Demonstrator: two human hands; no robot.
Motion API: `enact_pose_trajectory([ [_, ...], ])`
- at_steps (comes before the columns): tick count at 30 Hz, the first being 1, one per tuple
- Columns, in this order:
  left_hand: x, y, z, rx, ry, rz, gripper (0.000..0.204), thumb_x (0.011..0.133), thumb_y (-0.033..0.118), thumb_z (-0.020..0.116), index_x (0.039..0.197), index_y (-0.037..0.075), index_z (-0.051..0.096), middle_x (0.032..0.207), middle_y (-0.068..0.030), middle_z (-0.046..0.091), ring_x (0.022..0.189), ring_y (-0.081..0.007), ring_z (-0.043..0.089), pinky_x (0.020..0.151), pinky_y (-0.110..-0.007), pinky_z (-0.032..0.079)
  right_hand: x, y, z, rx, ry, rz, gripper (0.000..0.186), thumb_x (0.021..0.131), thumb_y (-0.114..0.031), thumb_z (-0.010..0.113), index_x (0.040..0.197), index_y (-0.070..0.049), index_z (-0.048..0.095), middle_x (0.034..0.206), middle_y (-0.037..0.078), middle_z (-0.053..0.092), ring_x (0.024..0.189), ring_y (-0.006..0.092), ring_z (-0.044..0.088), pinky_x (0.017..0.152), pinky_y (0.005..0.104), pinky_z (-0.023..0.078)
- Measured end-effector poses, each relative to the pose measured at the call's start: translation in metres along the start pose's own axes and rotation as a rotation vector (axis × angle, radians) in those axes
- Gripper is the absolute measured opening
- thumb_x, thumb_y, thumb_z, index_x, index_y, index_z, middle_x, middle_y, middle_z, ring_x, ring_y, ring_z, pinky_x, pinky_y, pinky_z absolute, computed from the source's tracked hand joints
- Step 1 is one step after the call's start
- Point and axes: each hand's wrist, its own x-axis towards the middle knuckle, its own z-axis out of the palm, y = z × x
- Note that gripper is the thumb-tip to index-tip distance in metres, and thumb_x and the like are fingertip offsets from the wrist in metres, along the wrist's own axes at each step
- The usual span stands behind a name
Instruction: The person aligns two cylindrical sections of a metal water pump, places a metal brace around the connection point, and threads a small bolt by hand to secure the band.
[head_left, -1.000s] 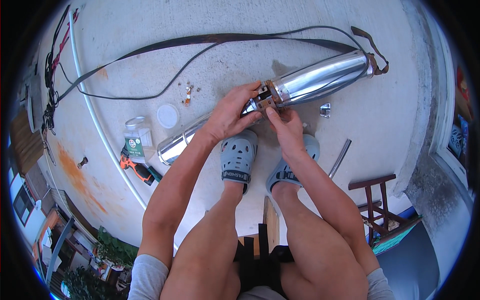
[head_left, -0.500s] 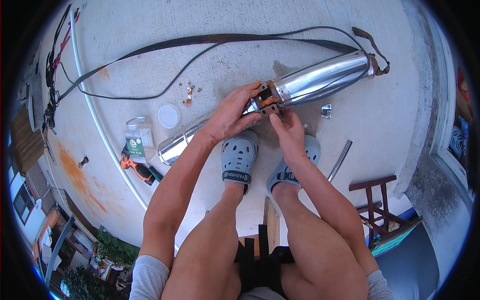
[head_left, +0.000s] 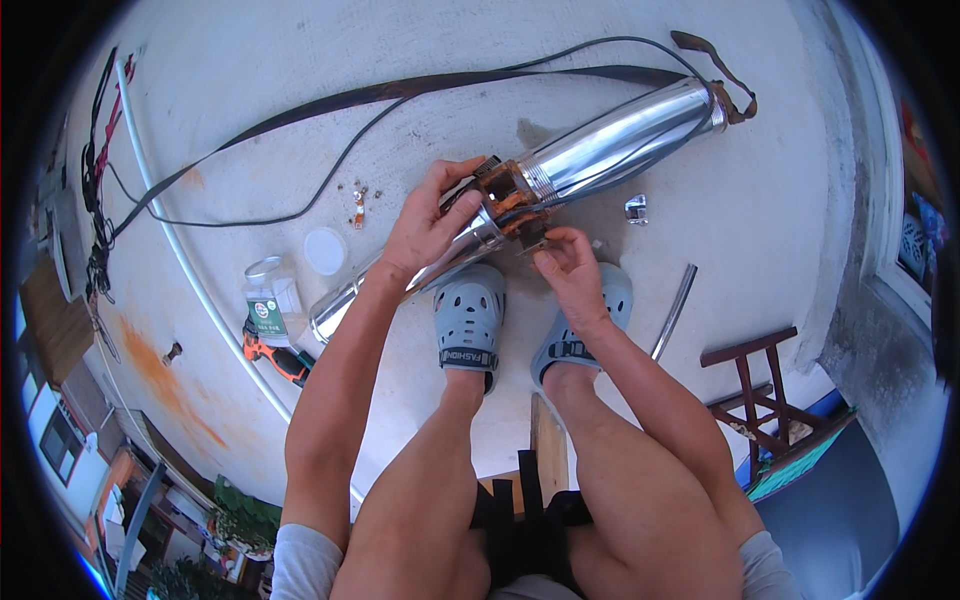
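A shiny steel submersible pump [head_left: 630,135] lies slantwise on the ground, its narrower tube [head_left: 345,300] reaching toward the left. Between the two sections a rusty coupling [head_left: 510,195] is exposed. My left hand [head_left: 425,225] is closed at the coupling's left side, with a dark metal piece [head_left: 487,166] at its fingertips; the palm hides most of that piece. Below the coupling, my right hand [head_left: 575,275] pinches a small dark metal plate [head_left: 533,246], close to the rusty part. A dark cable runs along the wider section.
Small screws and a clip [head_left: 360,205] lie beyond my left hand, near a white lid [head_left: 325,250]. A clear jar [head_left: 270,300] stands beside an orange drill [head_left: 275,358]. At right are a crumpled silver piece [head_left: 636,209], a metal rod [head_left: 675,312] and a wooden stool [head_left: 755,385].
My hands have drawn apart at the coupling, the left one going left and the right one slightly down. More of the rusty middle shows. The whole view has shifted slightly.
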Motion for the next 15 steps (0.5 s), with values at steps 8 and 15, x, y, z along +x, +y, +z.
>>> enact_pose_trajectory([
  [8, 0.012, -0.009, 0.000, -0.222, 0.090, -0.087, 0.028, 0.103, 0.009, 0.053, 0.130, 0.001, 0.053, 0.119, -0.0103, 0.066, 0.109, -0.0151, 0.061, 0.095, -0.031, 0.050, -0.001, 0.006, -0.005, 0.078, -0.016, 0.005, 0.043, 0.094, -0.008, 0.071, 0.128, -0.005, 0.046, 0.126, 0.009, 0.058, 0.114, 0.0162, 0.060, 0.096, 0.0301, 0.051],
  [15, 0.013, -0.004, 0.001, -0.179, 0.118, -0.134, 0.030, 0.101, 0.002, 0.053, 0.132, 0.002, 0.055, 0.116, -0.0096, 0.066, 0.104, -0.0136, 0.061, 0.093, -0.029, 0.051, -0.003, 0.002, -0.004, 0.097, -0.008, 0.028, 0.045, 0.092, -0.004, 0.072, 0.128, -0.003, 0.045, 0.123, 0.010, 0.059, 0.114, 0.0172, 0.061, 0.097, 0.0279, 0.051],
])
